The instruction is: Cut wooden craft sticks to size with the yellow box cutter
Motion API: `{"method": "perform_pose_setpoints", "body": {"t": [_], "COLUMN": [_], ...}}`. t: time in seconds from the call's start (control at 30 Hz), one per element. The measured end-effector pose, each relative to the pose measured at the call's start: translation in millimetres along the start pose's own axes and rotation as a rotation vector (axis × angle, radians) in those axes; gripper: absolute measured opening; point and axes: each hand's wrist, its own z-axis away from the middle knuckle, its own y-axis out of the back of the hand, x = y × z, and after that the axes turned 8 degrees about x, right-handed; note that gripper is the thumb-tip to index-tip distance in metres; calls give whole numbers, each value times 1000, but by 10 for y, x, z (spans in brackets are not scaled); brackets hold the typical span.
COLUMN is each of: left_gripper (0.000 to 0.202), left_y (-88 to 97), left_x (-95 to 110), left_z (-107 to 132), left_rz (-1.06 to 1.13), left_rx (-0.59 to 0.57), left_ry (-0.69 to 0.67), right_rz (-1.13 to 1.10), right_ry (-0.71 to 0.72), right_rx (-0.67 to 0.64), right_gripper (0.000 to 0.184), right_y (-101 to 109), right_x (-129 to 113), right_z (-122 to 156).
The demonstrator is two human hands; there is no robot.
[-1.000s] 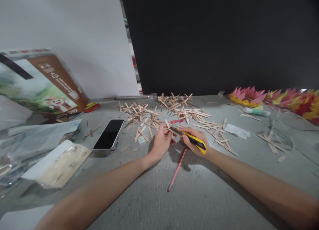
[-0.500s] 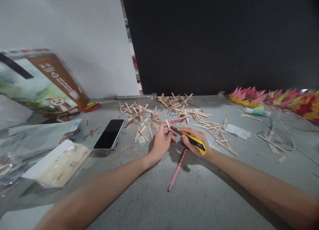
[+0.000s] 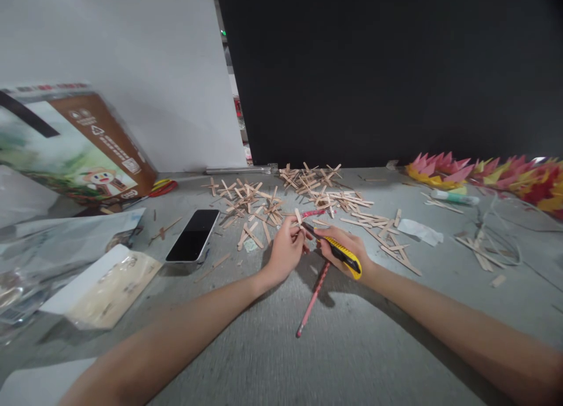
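My left hand (image 3: 285,250) is closed in a pinch on a short wooden stick (image 3: 298,217) that pokes up from its fingers. My right hand (image 3: 342,247) grips a yellow and black utility knife (image 3: 341,251), its dark tip against the stick. Both hands hover over the grey table (image 3: 352,347) just in front of a heap of wooden craft sticks (image 3: 281,198). A red pencil (image 3: 313,300) lies on the table under my right hand, pointing toward me.
A black phone (image 3: 193,235) lies left of my hands. Further left are a printed cardboard box (image 3: 74,151), plastic wrap and a packet (image 3: 108,288). Paper flowers (image 3: 484,174), a glue stick (image 3: 453,198) and a white scrap (image 3: 420,231) sit at right. A black wall stands behind.
Both hands have stayed in place; the knife tip and the stick have shifted slightly upward and closer together.
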Motion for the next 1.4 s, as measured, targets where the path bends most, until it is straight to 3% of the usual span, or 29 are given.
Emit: {"method": "perform_pose_setpoints", "body": {"t": [0.13,0.4,0.57,0.77,1.03,1.4], "left_gripper": [33,42,41,40,36,32], "left_y": [15,35,17,-2,0,1], "left_x": [-25,-53,-77,-67,-42,-32], "left_z": [-13,-46,-64,-69,-44,-37], "left_rz": [67,97,88,110,98,101], "left_rx": [-31,-66,-47,-22,2,-5], "left_ry": [19,10,29,61,75,89], "right_rz": [-71,-422,-622,-656,-481,-387], "right_ry": [-122,-394,-535,-536,-438,-390], "right_rx": [39,74,97,194,68,38], "right_gripper": [23,28,31,28,24,24], "right_y": [8,17,-35,-76,23,44], "right_x": [15,15,202,312,56,-36], "right_z": [-9,-125,-209,-202,-169,-188]}}
